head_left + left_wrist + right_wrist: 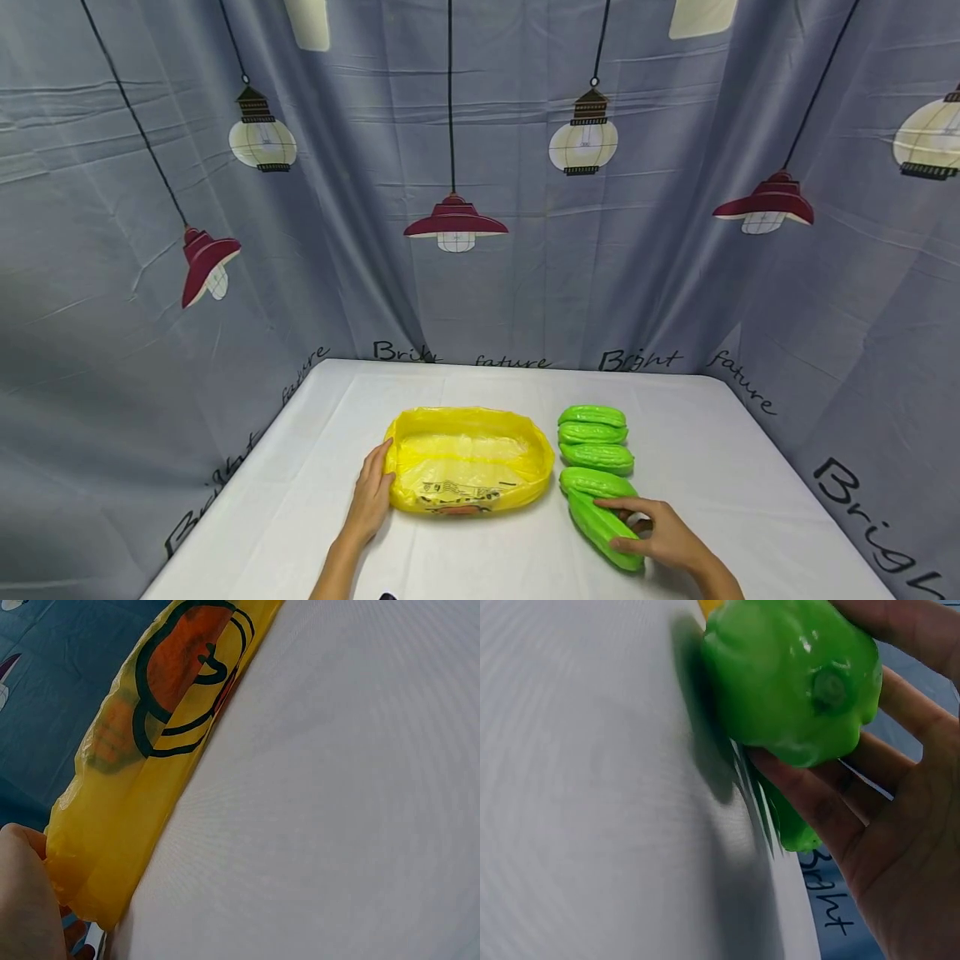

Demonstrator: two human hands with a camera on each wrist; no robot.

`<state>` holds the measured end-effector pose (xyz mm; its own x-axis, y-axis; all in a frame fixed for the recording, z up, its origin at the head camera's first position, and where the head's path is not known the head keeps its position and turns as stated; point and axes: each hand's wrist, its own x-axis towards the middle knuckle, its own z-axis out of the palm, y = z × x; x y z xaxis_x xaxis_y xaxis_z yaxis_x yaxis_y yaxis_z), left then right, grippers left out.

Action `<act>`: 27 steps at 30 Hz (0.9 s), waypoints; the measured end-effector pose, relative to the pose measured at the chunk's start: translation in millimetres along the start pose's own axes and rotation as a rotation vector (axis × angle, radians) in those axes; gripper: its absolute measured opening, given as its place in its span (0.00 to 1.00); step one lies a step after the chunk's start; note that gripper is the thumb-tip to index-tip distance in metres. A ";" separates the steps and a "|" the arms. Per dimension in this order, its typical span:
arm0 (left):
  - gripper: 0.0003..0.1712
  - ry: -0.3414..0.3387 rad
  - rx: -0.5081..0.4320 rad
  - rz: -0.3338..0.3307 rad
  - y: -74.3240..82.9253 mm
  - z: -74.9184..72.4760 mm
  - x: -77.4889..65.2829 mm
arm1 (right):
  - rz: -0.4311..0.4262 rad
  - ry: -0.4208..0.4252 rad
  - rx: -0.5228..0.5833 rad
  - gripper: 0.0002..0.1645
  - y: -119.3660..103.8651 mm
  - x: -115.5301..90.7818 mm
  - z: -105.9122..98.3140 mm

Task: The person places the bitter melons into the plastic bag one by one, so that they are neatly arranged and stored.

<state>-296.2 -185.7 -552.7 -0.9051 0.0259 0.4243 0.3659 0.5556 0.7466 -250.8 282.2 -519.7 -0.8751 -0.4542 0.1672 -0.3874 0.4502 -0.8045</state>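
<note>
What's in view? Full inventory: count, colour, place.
Thin printed plastic bag: 1, yellow, mid-table, mouth open
Glossy ridged gourd-like pieces: 5, green, right of bag
Cloth-covered table: 1, white, under both
Lamp-print fabric curtain: panel count unclear, grey-blue, behind and beside table
Printed dome lamps: 3, red, on curtain
Printed round lanterns: 3, cream, on curtain, rightmost cut off
Flat patches: 2, cream, head view's top edge
Small unidentified object: 1, black, bottom edge
Left hand: 1, bare, at bag's left end
Right hand: 1, bare, gripping nearest piece
</note>
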 end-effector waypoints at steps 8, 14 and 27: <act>0.29 -0.011 -0.006 -0.009 -0.5 0.3 0.3 | -0.017 -0.044 0.062 0.26 -6.2 1.4 -1.5; 0.30 -0.013 0.004 -0.023 0.0 -0.9 -0.8 | -0.065 -0.021 0.151 0.27 -12.4 2.2 0.8; 0.30 -0.010 -0.009 -0.027 2.4 -1.0 0.0 | -0.222 0.196 0.257 0.31 -45.9 27.9 3.1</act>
<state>-295.1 -185.1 -550.4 -0.9168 0.0196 0.3989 0.3433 0.5491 0.7620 -256.5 246.4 -479.8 -0.8264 -0.3526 0.4391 -0.5103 0.1392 -0.8487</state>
